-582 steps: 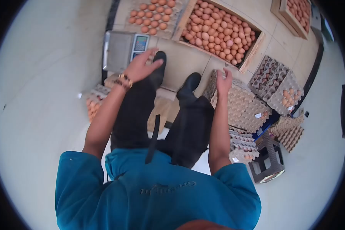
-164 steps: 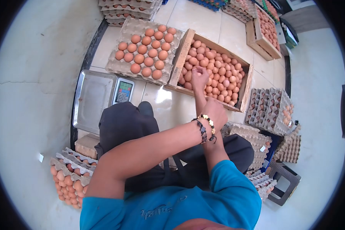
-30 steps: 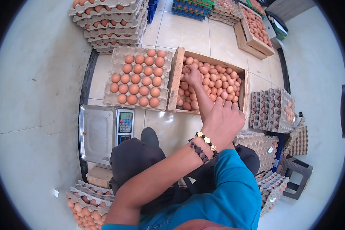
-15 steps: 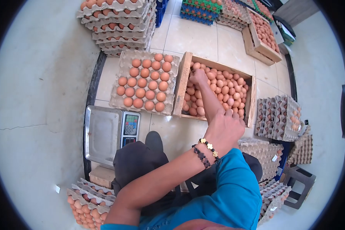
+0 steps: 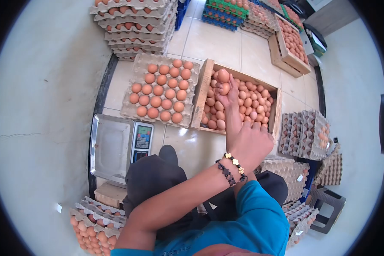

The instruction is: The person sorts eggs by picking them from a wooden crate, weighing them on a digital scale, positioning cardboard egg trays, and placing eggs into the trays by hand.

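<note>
My right hand (image 5: 231, 94) is raised over a wooden crate (image 5: 205, 81), its fingers closed around brown eggs (image 5: 223, 76); two show above the palm. Loose brown eggs (image 5: 254, 102) fill the crate below it. My left hand (image 5: 254, 143), with beaded bracelets at the wrist, crosses over my right forearm by the crate's front edge. Its fingers curl downward and whatever is under them is hidden. Left of the crate lies a grey pulp egg tray (image 5: 130, 100) holding several rows of eggs, with unfilled cups along its edges.
A digital scale (image 5: 143, 138) with a metal pan stands at the near left. Stacked egg trays (image 5: 136, 30) rise at the back left, and more trays (image 5: 305, 134) stand at the right. A second egg crate (image 5: 281, 59) sits at the far right, near a dark plastic stool (image 5: 328, 209) farther forward.
My right hand has lifted from among the eggs at the crate's left side and turned palm up, with eggs now in it. My left hand has stayed nearly in place.
</note>
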Available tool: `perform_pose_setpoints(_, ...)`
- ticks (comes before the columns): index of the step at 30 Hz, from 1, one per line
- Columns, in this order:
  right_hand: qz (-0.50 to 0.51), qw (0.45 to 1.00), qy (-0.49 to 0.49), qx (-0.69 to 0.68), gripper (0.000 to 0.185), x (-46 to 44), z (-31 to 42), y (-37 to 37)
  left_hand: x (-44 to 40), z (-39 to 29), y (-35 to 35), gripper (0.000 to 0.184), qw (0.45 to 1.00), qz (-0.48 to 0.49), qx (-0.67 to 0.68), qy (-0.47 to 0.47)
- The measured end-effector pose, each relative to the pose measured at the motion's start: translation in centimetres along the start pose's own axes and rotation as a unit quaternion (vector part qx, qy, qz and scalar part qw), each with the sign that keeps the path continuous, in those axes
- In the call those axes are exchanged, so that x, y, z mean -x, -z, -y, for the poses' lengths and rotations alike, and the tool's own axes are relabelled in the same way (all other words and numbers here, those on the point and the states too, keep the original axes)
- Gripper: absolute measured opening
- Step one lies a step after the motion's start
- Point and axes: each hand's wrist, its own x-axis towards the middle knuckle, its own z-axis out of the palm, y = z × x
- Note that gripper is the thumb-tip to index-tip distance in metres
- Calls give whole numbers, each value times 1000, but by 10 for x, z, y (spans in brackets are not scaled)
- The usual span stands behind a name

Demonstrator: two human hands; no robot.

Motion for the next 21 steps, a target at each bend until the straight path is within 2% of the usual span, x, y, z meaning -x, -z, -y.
perform_pose_setpoints(3,-58,985,40,157,28,-27,-18,-46,0,3,3,15,1000,-3,8,6)
perform_pose_setpoints(5,-52,937,99,332,27,-52,-41,-74,-2,5,4,15,1000,0,13,5)
perform_pose_setpoints(7,-16,849,191,493,33,-77,-63,-101,-2,6,8,17,1000,1,13,11)
perform_pose_setpoints(10,-33,708,221,670,29,-95,-85,-140,-4,10,11,19,1000,-13,15,15)
perform_pose_setpoints(13,-29,571,228,788,27,-116,-105,-152,-5,16,14,21,999,0,24,24)
perform_pose_setpoints(14,-19,551,209,808,29,-122,-108,-150,-5,18,15,21,999,3,25,26)
perform_pose_setpoints(17,1,580,191,792,26,-134,-108,-138,-7,22,22,21,999,8,28,30)
perform_pose_setpoints(19,-55,798,103,591,30,-122,-96,-143,-6,22,23,22,999,6,27,34)
perform_pose_setpoints(20,-81,878,57,468,32,-115,-86,-147,-6,22,21,22,999,0,24,34)
perform_pose_setpoints(21,-29,947,8,319,34,-117,-78,-136,-6,21,21,22,999,-7,22,34)
